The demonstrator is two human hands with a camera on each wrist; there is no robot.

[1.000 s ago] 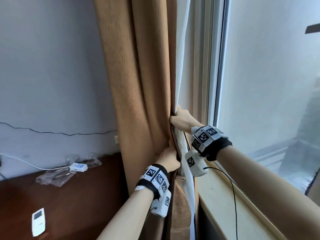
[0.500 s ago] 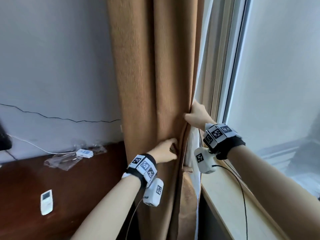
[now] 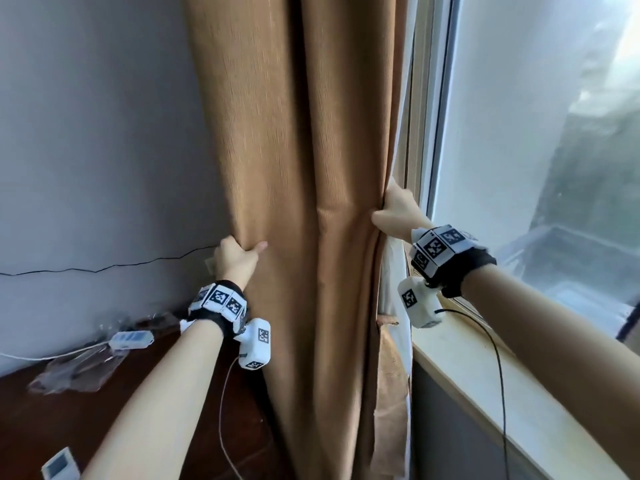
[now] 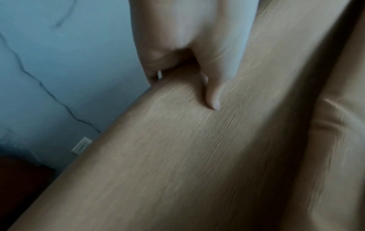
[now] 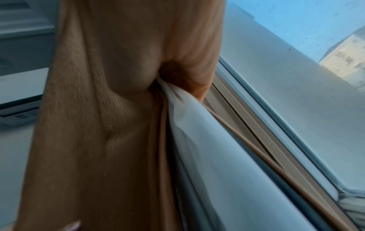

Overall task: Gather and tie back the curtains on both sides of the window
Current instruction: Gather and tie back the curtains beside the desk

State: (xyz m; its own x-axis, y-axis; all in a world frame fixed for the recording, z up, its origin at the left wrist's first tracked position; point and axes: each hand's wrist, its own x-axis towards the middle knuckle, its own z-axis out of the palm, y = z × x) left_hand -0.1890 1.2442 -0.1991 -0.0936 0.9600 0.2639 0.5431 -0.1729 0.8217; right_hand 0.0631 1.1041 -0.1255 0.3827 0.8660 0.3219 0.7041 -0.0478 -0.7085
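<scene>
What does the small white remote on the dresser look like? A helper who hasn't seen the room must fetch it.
Left of the tan curtain stands a dark wooden dresser. At its near edge, by the picture's bottom, lies the white remote, with a small grey screen. The other white device, farther back, trails a cable; the remote has none.

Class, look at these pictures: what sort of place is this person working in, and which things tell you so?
Probably a bedroom or hotel room: a long tan curtain beside a large window, and a dark wooden desk bearing a white remote.
</scene>
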